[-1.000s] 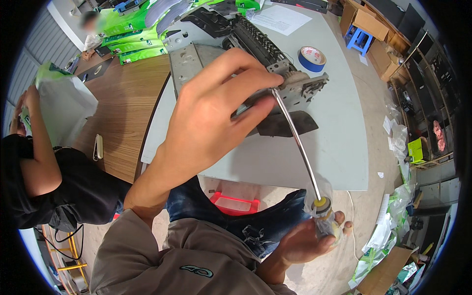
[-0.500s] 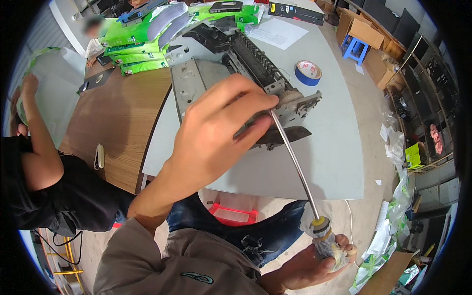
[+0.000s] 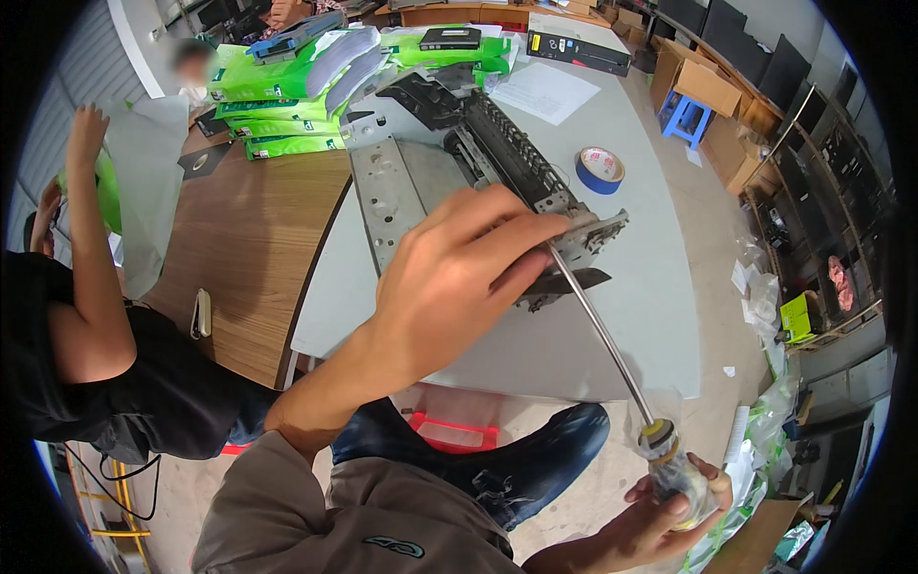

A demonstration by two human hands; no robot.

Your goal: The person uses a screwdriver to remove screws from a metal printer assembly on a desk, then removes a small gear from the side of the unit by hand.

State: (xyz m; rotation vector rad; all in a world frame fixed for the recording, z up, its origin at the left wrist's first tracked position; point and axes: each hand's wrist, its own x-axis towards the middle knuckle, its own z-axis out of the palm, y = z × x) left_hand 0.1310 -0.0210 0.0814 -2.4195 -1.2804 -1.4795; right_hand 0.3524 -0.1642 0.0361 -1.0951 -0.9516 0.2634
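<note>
My right hand (image 3: 660,521) is wrapped round the plastic-covered handle of a long screwdriver (image 3: 604,337) at the lower right. Its metal shaft slants up and left to a dismantled printer frame (image 3: 390,191) of grey metal and black plastic, lying on the table. My left hand (image 3: 459,268) reaches over the frame's near side, thumb and forefinger closed round the shaft's far end. The tip is hidden by those fingers, so whether it sits in a screw does not show. Small gears and a metal bracket (image 3: 602,230) are just beyond the fingertips.
A blue tape roll (image 3: 600,170) and a paper sheet (image 3: 545,93) lie on the grey table (image 3: 660,316). Green paper packs (image 3: 277,120) are stacked at the back left. A person in black (image 3: 96,354) sits close on my left, holding a large pale sheet (image 3: 153,191).
The view has shifted slightly. My right hand and the screwdriver handle have moved a little right and down; both hands keep their grip. The neighbour's hand has risen with the sheet.
</note>
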